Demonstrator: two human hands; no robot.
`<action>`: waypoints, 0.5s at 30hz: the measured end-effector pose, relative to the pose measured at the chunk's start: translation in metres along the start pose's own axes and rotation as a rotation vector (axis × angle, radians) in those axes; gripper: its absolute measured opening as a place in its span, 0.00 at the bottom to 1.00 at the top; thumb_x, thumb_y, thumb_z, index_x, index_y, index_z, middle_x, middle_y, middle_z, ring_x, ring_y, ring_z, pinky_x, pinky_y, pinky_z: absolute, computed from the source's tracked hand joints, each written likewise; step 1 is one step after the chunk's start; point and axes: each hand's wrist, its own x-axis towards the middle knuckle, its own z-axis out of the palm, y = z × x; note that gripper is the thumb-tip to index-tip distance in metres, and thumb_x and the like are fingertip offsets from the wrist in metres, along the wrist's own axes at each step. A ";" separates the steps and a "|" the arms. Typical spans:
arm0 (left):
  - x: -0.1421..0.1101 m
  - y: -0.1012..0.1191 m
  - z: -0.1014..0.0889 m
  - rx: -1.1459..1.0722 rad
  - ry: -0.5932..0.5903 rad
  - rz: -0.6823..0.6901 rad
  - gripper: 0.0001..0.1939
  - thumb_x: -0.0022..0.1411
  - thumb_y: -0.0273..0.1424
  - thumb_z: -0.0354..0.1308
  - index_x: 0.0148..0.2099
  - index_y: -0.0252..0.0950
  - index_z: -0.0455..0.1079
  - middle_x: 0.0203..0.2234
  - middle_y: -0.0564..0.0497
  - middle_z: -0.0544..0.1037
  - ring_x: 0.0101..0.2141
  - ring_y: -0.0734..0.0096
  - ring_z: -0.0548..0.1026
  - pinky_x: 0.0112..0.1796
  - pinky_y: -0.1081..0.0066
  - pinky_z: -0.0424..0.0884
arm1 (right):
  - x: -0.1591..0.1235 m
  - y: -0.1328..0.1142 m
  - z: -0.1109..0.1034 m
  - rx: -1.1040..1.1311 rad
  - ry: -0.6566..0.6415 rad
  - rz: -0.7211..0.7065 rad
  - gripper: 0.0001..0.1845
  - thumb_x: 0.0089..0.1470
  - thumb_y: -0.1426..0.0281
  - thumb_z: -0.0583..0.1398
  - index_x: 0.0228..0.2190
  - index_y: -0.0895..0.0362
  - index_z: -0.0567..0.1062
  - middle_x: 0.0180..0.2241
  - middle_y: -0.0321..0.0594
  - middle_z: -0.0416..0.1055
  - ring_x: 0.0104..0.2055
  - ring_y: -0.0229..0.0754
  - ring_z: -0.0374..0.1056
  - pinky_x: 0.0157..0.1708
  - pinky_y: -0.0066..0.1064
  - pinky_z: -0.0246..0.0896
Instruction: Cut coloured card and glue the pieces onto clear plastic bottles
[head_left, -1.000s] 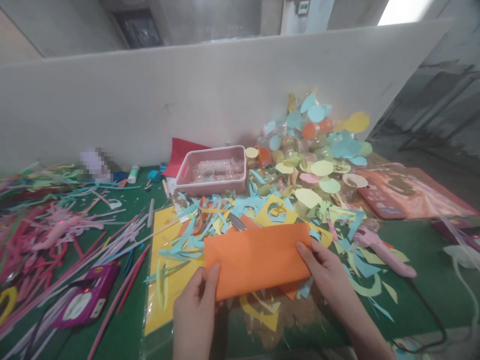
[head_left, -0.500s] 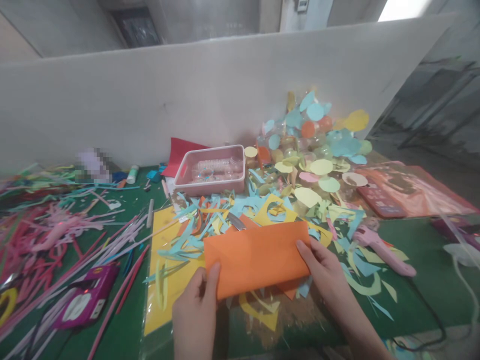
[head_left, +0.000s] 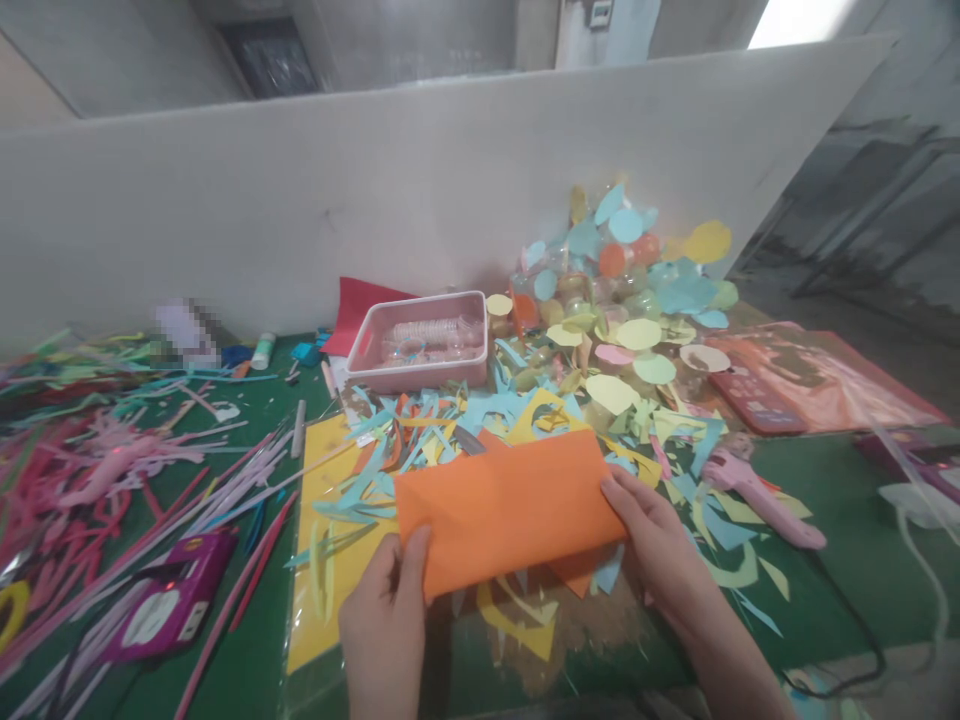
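A rectangular piece of orange paper (head_left: 506, 515), which looks folded, is held up above the table between both hands. My left hand (head_left: 390, 605) pinches its lower left corner, thumb in front and fingers behind. At the right edge, my right hand (head_left: 652, 530) grips the paper with the thumb near the front and the fingers partly hidden. Under the paper lie cut scraps of blue, yellow and orange paper (head_left: 544, 415), and a grey metal blade-like piece (head_left: 469, 440) shows just past its upper edge. Yellow sheets in a clear sleeve (head_left: 319, 610) lie beside my left hand.
A pink basket (head_left: 416, 378) holds clear plastic pieces. Clear cups with coloured paper discs (head_left: 626, 225) pile up behind on the right. A pink glue gun (head_left: 772, 505) lies right, a purple device (head_left: 176, 595) left, near pipe cleaners (head_left: 240, 480). A white board (head_left: 300, 200) stands behind.
The orange paper has shifted slightly left and tilted, its right end a little higher. My right hand has slid lower along the right edge; both hands keep hold.
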 end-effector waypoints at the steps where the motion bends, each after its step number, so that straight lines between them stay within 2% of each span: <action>1: 0.001 0.001 -0.001 -0.029 0.024 -0.025 0.26 0.54 0.56 0.51 0.21 0.39 0.54 0.13 0.58 0.59 0.18 0.73 0.62 0.21 0.75 0.58 | 0.000 -0.003 -0.004 0.012 -0.057 -0.019 0.26 0.53 0.49 0.61 0.44 0.56 0.76 0.44 0.47 0.77 0.44 0.50 0.72 0.45 0.36 0.67; 3: 0.002 0.002 -0.003 -0.085 0.081 -0.070 0.25 0.53 0.55 0.52 0.22 0.39 0.57 0.14 0.58 0.60 0.17 0.73 0.63 0.21 0.74 0.59 | -0.003 -0.007 -0.009 -0.011 -0.222 -0.050 0.26 0.51 0.51 0.62 0.46 0.55 0.76 0.44 0.47 0.77 0.44 0.50 0.72 0.45 0.38 0.67; 6: 0.001 0.006 -0.003 -0.165 0.150 -0.097 0.23 0.54 0.54 0.53 0.23 0.39 0.61 0.13 0.58 0.60 0.17 0.74 0.61 0.19 0.75 0.59 | -0.013 -0.009 -0.001 -0.148 -0.446 -0.001 0.18 0.46 0.61 0.67 0.40 0.54 0.79 0.37 0.43 0.78 0.37 0.48 0.73 0.40 0.36 0.69; 8: -0.002 0.010 0.002 -0.214 0.154 -0.100 0.23 0.54 0.54 0.53 0.23 0.39 0.62 0.13 0.58 0.59 0.17 0.74 0.60 0.19 0.75 0.58 | -0.021 -0.009 0.019 -0.227 -0.465 0.068 0.12 0.47 0.65 0.66 0.36 0.54 0.80 0.35 0.41 0.78 0.35 0.45 0.73 0.37 0.33 0.68; 10: -0.007 0.015 0.010 -0.252 0.131 -0.085 0.24 0.54 0.55 0.54 0.24 0.39 0.63 0.13 0.58 0.59 0.17 0.74 0.60 0.19 0.74 0.59 | -0.029 -0.009 0.045 -0.260 -0.445 0.119 0.13 0.46 0.66 0.66 0.37 0.54 0.80 0.32 0.38 0.78 0.33 0.43 0.72 0.33 0.29 0.67; 11: -0.010 0.017 0.013 -0.269 0.111 -0.071 0.25 0.53 0.55 0.54 0.24 0.38 0.63 0.14 0.58 0.60 0.18 0.73 0.60 0.19 0.74 0.59 | -0.032 -0.009 0.058 -0.276 -0.487 0.150 0.12 0.47 0.67 0.66 0.36 0.54 0.80 0.30 0.37 0.78 0.31 0.43 0.72 0.31 0.29 0.67; 13: -0.015 0.022 0.020 -0.314 0.068 -0.037 0.26 0.52 0.56 0.55 0.24 0.37 0.64 0.16 0.56 0.64 0.20 0.72 0.63 0.21 0.74 0.62 | -0.035 -0.010 0.077 -0.259 -0.541 0.151 0.13 0.48 0.67 0.65 0.38 0.55 0.81 0.34 0.38 0.79 0.37 0.45 0.74 0.34 0.29 0.68; 15: -0.019 0.024 0.025 -0.364 0.015 -0.019 0.26 0.53 0.57 0.55 0.25 0.37 0.65 0.19 0.54 0.68 0.23 0.71 0.66 0.24 0.74 0.64 | -0.035 -0.010 0.088 -0.220 -0.537 0.123 0.17 0.51 0.64 0.63 0.43 0.55 0.80 0.41 0.40 0.80 0.44 0.48 0.74 0.43 0.32 0.68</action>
